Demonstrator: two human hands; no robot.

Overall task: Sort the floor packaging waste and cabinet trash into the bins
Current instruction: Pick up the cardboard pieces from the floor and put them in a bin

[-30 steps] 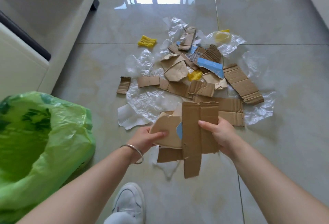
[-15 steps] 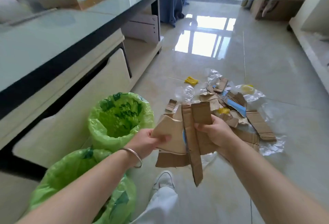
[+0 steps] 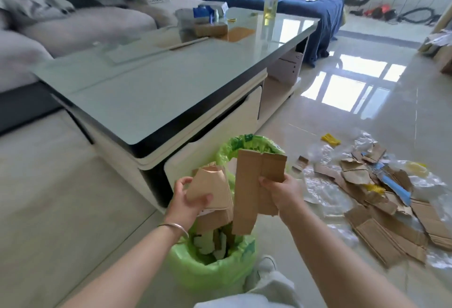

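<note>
flat brown cardboard pieces (image 3: 247,185) above glossy green-lined bin (image 3: 220,273)

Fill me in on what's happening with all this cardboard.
A person is sorting packaging waste. The left hand grips a folded cardboard piece and the right hand grips a long cardboard strip, both held over the near green-lined bin, which already holds cardboard. A pile of cardboard and plastic film lies on the floor to the right.
</note>
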